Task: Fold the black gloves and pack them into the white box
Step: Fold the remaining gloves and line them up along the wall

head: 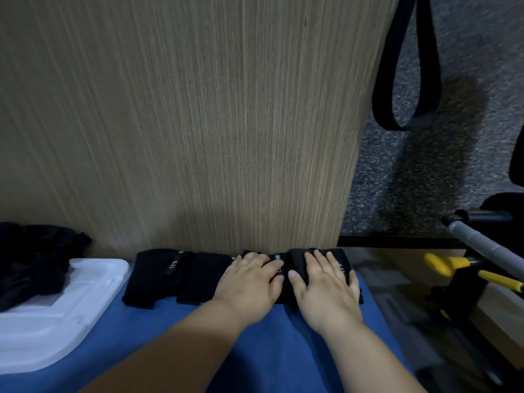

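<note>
A row of folded black gloves [158,276] lies along the far edge of a blue cloth [272,344]. My left hand [249,282] lies flat with straight fingers on a folded glove near the row's middle. My right hand [326,285] presses flat on the rightmost folded glove [295,259], thumb toward the left hand. A white box lid or tray [56,321] sits at the lower left. A heap of unfolded black gloves [34,256] lies on and behind its far corner.
The wooden table top [198,123] stretches away behind the gloves. Grey carpet [425,180] lies to the right, with a hanging black strap [408,80]. A stand with yellow-handled clamps [465,270] and a grey pole [482,248] stands at the right edge.
</note>
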Demonstrator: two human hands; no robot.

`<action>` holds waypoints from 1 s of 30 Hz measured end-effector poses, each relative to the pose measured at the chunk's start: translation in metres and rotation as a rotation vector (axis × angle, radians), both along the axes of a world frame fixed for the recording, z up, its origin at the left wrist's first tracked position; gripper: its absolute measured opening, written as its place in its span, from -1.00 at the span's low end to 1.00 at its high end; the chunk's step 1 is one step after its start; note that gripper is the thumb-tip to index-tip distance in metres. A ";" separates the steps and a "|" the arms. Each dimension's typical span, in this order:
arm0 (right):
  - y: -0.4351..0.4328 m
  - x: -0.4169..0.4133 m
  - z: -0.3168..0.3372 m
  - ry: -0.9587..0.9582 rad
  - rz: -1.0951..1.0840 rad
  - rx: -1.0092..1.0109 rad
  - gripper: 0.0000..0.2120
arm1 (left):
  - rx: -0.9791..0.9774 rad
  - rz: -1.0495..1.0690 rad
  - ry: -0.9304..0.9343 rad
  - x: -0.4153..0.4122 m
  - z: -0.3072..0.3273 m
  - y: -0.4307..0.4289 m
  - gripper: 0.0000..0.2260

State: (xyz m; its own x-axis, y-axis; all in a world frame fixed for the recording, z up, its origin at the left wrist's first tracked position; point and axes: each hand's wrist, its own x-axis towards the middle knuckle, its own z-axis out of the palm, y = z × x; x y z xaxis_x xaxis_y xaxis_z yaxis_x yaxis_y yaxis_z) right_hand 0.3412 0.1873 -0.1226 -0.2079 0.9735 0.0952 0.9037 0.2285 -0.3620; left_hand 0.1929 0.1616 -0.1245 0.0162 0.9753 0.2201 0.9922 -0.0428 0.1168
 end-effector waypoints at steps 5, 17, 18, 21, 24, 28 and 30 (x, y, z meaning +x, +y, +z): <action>0.000 -0.002 0.001 -0.008 -0.003 0.002 -0.43 | -0.009 0.004 -0.032 0.002 -0.001 0.005 -0.58; -0.006 -0.004 0.007 0.034 -0.018 0.143 -0.49 | -0.059 0.006 -0.109 0.002 0.011 -0.004 -0.54; -0.008 -0.004 0.010 0.039 -0.020 0.186 -0.50 | -0.049 0.005 -0.125 0.001 0.013 -0.006 -0.54; -0.014 -0.006 0.014 0.060 -0.013 0.307 -0.56 | -0.019 0.003 -0.148 -0.002 0.018 -0.017 -0.53; -0.025 -0.012 0.021 0.121 0.025 0.435 -0.66 | 0.013 0.019 -0.163 -0.011 0.019 -0.035 -0.52; -0.046 -0.028 0.029 0.143 0.159 0.411 -0.69 | 0.090 0.073 -0.167 -0.036 0.020 -0.070 -0.57; -0.056 -0.039 0.031 0.189 0.243 0.339 -0.70 | 0.110 0.128 -0.160 -0.053 0.020 -0.093 -0.59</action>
